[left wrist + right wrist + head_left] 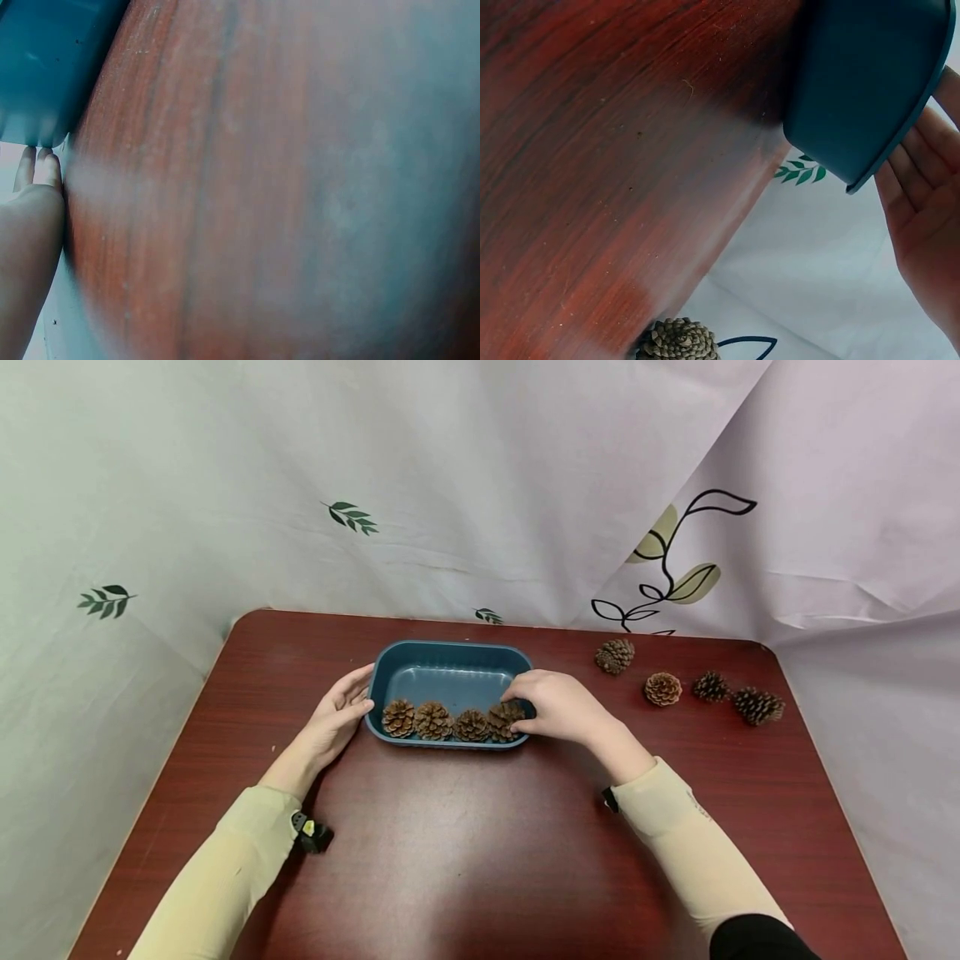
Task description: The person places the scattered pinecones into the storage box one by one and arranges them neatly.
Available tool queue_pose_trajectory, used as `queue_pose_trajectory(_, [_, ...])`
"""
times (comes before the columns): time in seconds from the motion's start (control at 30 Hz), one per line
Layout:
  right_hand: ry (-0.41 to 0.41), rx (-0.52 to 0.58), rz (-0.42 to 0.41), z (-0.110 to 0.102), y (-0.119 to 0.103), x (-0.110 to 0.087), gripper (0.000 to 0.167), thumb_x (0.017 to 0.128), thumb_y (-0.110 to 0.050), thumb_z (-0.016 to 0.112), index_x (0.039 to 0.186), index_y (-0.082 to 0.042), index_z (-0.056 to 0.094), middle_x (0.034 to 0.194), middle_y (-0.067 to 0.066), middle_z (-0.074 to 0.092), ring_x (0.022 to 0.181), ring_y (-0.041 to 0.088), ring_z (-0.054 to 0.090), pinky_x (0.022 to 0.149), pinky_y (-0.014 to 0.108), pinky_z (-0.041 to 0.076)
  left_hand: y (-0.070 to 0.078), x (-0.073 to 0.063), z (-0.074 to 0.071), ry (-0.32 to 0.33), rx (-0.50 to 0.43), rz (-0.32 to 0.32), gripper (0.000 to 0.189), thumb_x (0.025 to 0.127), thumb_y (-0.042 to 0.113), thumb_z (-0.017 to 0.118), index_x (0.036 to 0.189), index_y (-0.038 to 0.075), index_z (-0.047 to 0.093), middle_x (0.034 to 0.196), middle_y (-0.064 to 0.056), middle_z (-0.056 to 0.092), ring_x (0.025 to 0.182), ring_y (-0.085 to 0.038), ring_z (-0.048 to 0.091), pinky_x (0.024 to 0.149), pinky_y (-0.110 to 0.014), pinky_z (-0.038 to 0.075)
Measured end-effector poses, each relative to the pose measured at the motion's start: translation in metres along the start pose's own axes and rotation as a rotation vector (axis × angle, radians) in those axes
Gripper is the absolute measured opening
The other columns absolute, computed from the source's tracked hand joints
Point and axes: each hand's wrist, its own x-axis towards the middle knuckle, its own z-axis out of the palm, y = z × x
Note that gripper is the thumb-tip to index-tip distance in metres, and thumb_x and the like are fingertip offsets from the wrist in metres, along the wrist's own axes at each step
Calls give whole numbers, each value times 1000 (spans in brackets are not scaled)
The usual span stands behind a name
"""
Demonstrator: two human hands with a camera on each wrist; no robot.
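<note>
A dark blue-green rectangular tray (450, 681) sits on the table, with several brown pine cones in a row along its near side. My left hand (333, 718) rests against the tray's left end, thumb at the rim and fingers along the outer wall. In the left wrist view, fingertips of that hand (34, 225) meet the tray's wall (56, 67). My right hand (566, 706) reaches over the right rim and holds the rightmost pine cone (504, 721) between thumb and fingers. The right wrist view shows this hand (930, 217) over the rim; the tray's wall (855, 82) hides the cone there.
Several more pine cones lie at the table's back right, among them a pale-edged one (663, 689) and a dark one (757, 706). The reddish-brown table (420, 843) ends at a leaf-printed white curtain (465, 485) behind.
</note>
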Motion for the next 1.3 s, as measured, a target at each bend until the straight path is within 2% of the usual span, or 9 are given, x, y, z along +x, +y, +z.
queue_pose_trajectory(0.37, [-22, -9, 9, -2, -1, -1, 41, 89, -29, 88, 125, -12, 78, 126, 6, 76, 124, 25, 69, 108, 44, 56, 0, 0, 0, 3, 6, 2, 58, 107, -8, 50, 160, 11, 41, 147, 11, 58, 135, -2, 56, 108, -15, 48])
queue_pose_trajectory(0.7, [2, 34, 1, -1, 1, -3, 41, 90, -27, 88, 127, -11, 78, 126, 6, 76, 123, 25, 70, 106, 45, 56, -1, 0, -1, -4, 18, 6, 58, 107, -9, 48, 161, 11, 39, 147, 11, 57, 134, -2, 56, 108, -16, 47])
queue_pose_trajectory(0.93, [77, 133, 11, 0, 6, -9, 39, 93, -22, 84, 129, -10, 76, 129, 8, 75, 124, 27, 69, 108, 48, 55, -1, 0, -2, -11, 20, 10, 58, 107, -9, 48, 161, 10, 39, 147, 12, 57, 135, -1, 56, 107, -15, 48])
queue_pose_trajectory(1.3, [286, 308, 100, 5, 19, -29, 39, 92, -14, 85, 129, -7, 76, 128, 9, 75, 124, 29, 68, 109, 49, 54, -1, 1, -2, -12, 34, 0, 60, 108, -7, 49, 164, 7, 35, 149, 11, 55, 137, -2, 54, 108, -16, 47])
